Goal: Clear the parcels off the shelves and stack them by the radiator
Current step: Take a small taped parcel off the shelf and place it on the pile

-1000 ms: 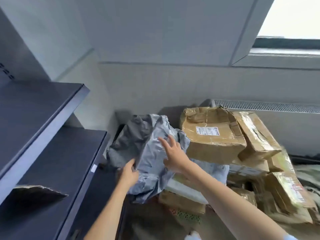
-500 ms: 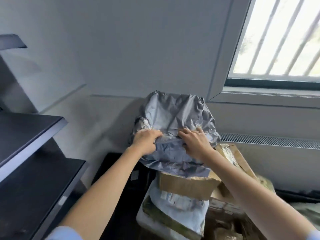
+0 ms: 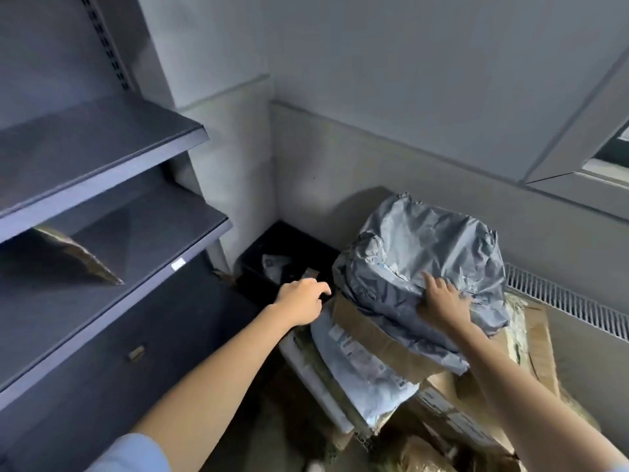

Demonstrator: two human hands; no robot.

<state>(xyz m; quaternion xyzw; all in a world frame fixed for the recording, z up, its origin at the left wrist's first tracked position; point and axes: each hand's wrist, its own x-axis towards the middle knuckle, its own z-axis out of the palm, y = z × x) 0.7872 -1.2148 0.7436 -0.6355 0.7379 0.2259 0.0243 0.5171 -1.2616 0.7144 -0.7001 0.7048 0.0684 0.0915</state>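
You get dim, bluish daylight from the window (image 3: 612, 155) at right, soft overall focus, and wide-angle bending at edges.

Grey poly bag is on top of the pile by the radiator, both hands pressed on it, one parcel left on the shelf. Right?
Not quite. In the head view only the right hand rests on the grey poly bag; the left hand is off it, open beside the pile. The bag does sit atop the pile by the radiator, and one parcel is on the shelf.

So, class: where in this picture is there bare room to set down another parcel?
Free: the upper shelf, and the middle shelf right of the cardboard piece. Crowded: the stack under the grey bag by the radiator.
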